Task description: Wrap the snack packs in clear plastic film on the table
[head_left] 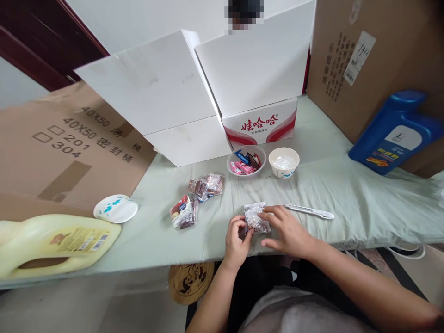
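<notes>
A small clear plastic packet (pixel 255 215) with something dark inside lies near the front edge of the pale green table cover (pixel 329 185). My left hand (pixel 237 239) pinches its left end. My right hand (pixel 286 231) rests on its right side, fingers over the packet. A white pen-like knife (pixel 310 211) lies just right of my right hand. Two more wrapped snack packets (pixel 183 212) (pixel 206 186) lie to the left, apart from my hands.
A clear bowl of wrapped candies (pixel 246 160) and a white paper bowl (pixel 283 162) stand behind the packet. An open white carton (pixel 260 122) is further back. A tipped paper bowl (pixel 115 209), a yellow jug (pixel 52 240) and a blue jug (pixel 395 132) flank the table.
</notes>
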Demonstrator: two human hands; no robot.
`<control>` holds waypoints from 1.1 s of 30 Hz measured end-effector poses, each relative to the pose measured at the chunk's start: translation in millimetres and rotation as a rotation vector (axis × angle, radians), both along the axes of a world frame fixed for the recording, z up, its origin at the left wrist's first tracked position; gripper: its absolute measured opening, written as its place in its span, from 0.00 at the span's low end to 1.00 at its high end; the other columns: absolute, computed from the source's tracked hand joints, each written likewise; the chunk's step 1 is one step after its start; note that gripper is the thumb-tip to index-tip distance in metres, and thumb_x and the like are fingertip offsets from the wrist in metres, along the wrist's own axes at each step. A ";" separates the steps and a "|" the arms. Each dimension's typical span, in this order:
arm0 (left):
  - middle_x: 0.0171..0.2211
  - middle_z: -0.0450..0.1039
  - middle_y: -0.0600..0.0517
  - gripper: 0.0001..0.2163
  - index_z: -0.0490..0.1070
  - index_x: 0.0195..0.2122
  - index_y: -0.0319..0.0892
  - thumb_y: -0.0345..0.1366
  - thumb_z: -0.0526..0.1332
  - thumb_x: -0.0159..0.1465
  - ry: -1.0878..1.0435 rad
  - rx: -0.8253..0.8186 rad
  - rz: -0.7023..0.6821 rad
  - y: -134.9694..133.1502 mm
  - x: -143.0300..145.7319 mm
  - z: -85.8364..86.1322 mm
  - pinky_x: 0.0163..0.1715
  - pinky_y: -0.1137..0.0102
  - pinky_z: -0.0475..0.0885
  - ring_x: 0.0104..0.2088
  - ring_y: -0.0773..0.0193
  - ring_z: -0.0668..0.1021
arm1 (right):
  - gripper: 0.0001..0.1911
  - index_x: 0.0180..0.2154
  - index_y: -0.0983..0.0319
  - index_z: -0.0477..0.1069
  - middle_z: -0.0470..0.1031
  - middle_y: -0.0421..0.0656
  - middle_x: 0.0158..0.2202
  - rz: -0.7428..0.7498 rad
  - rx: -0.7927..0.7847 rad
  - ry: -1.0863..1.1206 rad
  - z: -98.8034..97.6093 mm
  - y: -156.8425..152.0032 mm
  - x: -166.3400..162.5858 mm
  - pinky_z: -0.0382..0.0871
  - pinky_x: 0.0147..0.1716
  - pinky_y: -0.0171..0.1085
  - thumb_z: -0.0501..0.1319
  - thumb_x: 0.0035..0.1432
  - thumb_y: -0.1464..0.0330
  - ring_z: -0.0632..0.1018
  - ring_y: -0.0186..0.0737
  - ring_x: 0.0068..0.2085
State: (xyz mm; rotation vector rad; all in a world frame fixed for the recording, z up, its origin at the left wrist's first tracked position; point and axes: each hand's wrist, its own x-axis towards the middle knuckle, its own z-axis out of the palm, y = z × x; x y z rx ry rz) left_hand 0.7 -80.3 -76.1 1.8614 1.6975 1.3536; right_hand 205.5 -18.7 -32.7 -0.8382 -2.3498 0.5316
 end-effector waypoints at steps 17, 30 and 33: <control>0.37 0.71 0.50 0.08 0.73 0.32 0.42 0.41 0.66 0.56 -0.287 -0.195 0.063 14.6 -1.0 4.6 0.33 0.70 0.72 0.34 0.65 0.75 | 0.14 0.49 0.60 0.62 0.75 0.44 0.33 -0.444 -0.310 0.305 -43.2 -1.2 12.1 0.69 0.35 0.40 0.50 0.62 0.66 0.77 0.42 0.34; 0.48 0.72 0.45 0.12 0.73 0.38 0.43 0.39 0.68 0.54 -0.008 -0.207 0.070 40.4 4.6 17.3 0.50 0.58 0.70 0.51 0.52 0.74 | 0.11 0.44 0.60 0.65 0.76 0.50 0.41 -0.461 -0.238 0.286 -46.4 1.9 7.2 0.71 0.44 0.45 0.47 0.63 0.68 0.77 0.47 0.44; 0.40 0.75 0.46 0.07 0.71 0.31 0.42 0.40 0.60 0.61 -0.193 -0.197 0.133 46.0 4.2 14.3 0.40 0.63 0.74 0.39 0.59 0.78 | 0.10 0.42 0.59 0.65 0.76 0.48 0.38 -0.501 -0.247 0.385 -47.1 2.3 10.4 0.71 0.42 0.43 0.48 0.64 0.66 0.77 0.45 0.41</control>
